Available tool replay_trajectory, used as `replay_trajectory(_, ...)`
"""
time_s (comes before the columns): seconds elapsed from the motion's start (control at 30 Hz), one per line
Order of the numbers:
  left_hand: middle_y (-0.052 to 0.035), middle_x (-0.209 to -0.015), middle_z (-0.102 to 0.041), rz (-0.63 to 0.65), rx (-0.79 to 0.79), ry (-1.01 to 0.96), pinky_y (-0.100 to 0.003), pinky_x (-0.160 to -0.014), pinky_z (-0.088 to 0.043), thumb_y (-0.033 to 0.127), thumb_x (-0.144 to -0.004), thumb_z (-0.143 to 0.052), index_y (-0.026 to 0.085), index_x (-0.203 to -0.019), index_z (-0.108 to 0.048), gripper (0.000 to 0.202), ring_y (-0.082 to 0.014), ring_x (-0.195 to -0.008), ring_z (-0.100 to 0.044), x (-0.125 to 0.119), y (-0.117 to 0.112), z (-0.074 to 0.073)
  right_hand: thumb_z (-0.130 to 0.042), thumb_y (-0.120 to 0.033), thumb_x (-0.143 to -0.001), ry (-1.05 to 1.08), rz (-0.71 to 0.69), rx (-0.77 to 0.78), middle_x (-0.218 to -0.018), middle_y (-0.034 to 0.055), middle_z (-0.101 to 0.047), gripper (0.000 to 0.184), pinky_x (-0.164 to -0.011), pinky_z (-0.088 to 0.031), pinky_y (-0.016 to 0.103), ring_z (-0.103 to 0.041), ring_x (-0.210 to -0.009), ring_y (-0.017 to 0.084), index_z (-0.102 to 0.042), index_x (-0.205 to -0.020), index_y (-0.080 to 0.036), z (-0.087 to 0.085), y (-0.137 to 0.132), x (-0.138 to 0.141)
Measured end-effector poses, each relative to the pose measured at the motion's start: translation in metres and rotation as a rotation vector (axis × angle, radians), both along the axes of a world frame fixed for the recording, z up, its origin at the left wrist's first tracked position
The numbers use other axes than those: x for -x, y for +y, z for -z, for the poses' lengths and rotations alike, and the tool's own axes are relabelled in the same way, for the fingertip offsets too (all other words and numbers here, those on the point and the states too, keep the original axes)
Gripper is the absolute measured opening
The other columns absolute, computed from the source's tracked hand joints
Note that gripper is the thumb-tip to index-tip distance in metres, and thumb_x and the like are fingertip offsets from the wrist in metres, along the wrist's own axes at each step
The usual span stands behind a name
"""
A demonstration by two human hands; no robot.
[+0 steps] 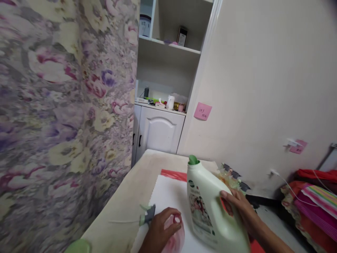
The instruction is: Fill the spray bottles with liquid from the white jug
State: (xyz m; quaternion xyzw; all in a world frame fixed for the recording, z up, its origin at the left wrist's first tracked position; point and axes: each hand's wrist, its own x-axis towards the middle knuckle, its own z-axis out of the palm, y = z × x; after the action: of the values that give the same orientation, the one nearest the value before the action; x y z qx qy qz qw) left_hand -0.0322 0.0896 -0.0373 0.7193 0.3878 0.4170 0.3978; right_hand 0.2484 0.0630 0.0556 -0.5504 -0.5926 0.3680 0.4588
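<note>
My right hand (238, 203) is closed round the handle of a large pale green detergent jug (202, 200). The jug is slightly tilted, its green spout uncapped at the top, with a printed label on its side. Just left of it, my left hand (164, 228) grips the neck of a clear pinkish bottle (175, 239), whose round mouth is open. Beside my left wrist lies a spray trigger head (147, 215) with a thin white tube. The jug's spout is above and apart from the bottle's mouth.
A white sheet (168, 193) and a red strip (173, 174) lie on the table (118, 203). A green round object (78, 246) sits at the near left edge. Behind the jug is a decorative item (229, 174). A floral curtain (65, 123) hangs left; a white cabinet (160, 130) stands beyond.
</note>
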Motion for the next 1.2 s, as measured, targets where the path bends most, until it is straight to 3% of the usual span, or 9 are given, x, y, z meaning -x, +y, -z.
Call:
replay_trajectory(0.17,-0.0011,-0.095,-0.074,0.013,0.01,-0.016,-0.028,-0.087,-0.047,0.026,-0.076,-0.065,0.023,-0.093,-0.069,0.018,-0.0205,-0.095,-0.066,0.002,-0.006,-0.001,-0.055,-0.062,-0.078,-0.149,-0.109,0.091,-0.045,-0.0069,-0.037,0.05,-0.052,-0.025,0.026,-0.032,-0.049,0.009,-0.039,-0.054,-0.022,-0.022,-0.038,-0.003)
replay_trajectory(0.27,-0.0012,-0.099,-0.074,0.015,0.02,-0.034,-0.029,-0.09,-0.046,0.022,-0.075,-0.065,0.024,-0.097,-0.068,0.023,-0.0205,-0.098,-0.065,0.001,-0.009,-0.004,-0.057,-0.064,-0.075,-0.244,-0.136,0.146,-0.05,-0.0067,-0.039,0.049,-0.049,-0.024,0.024,-0.035,-0.049,0.008,-0.047,-0.059,-0.019,-0.031,-0.051,-0.006)
replay_trajectory(0.37,-0.0017,-0.101,-0.074,0.024,0.029,-0.049,-0.03,-0.092,-0.046,0.021,-0.073,-0.065,0.024,-0.098,-0.069,0.026,-0.0212,-0.1,-0.065,0.0,-0.01,-0.006,-0.057,-0.066,-0.074,-0.309,-0.174,0.229,-0.056,-0.0049,-0.047,0.049,-0.044,-0.025,0.021,-0.039,-0.047,0.007,-0.057,-0.073,-0.017,-0.036,-0.058,-0.009)
replay_trajectory(0.67,-0.0026,-0.095,-0.075,0.038,0.078,-0.147,-0.031,-0.087,-0.047,0.025,-0.075,-0.065,0.022,-0.095,-0.071,0.021,-0.0222,-0.095,-0.067,-0.003,-0.003,0.002,-0.061,-0.061,-0.071,-0.461,-0.157,0.399,-0.07,-0.0002,-0.057,0.046,-0.042,-0.032,0.019,-0.049,-0.056,0.011,-0.063,-0.086,-0.018,-0.053,-0.071,-0.005)
replay_trajectory(0.87,-0.0021,-0.091,-0.074,0.083,0.116,-0.209,-0.028,-0.082,-0.047,0.025,-0.076,-0.065,0.02,-0.092,-0.071,0.019,-0.0204,-0.089,-0.065,-0.006,-0.001,0.005,-0.067,-0.051,-0.071,-0.619,-0.144,0.34,-0.08,0.003,-0.068,0.033,-0.057,-0.042,0.022,-0.058,-0.073,0.017,-0.068,-0.081,-0.02,-0.063,-0.073,-0.003)
replay_trajectory(1.03,-0.0028,-0.092,-0.075,0.102,0.115,-0.227,-0.029,-0.083,-0.047,0.027,-0.075,-0.066,0.02,-0.094,-0.072,0.021,-0.021,-0.089,-0.065,-0.007,0.0,0.005,-0.064,-0.045,-0.079,-0.69,-0.228,0.298,-0.074,-0.0011,-0.067,0.026,-0.051,-0.034,0.022,-0.051,-0.061,0.012,-0.067,-0.084,-0.02,-0.063,-0.069,-0.005)
replay_trajectory(1.2,-0.0019,-0.089,-0.074,0.097,0.122,-0.221,-0.028,-0.08,-0.047,0.027,-0.074,-0.067,0.02,-0.092,-0.073,0.019,-0.0201,-0.086,-0.065,-0.007,0.0,0.007,-0.066,-0.044,-0.078,-0.769,-0.227,0.26,-0.076,-0.0002,-0.07,0.024,-0.052,-0.035,0.022,-0.056,-0.064,0.013,-0.069,-0.084,-0.02,-0.063,-0.065,-0.004)
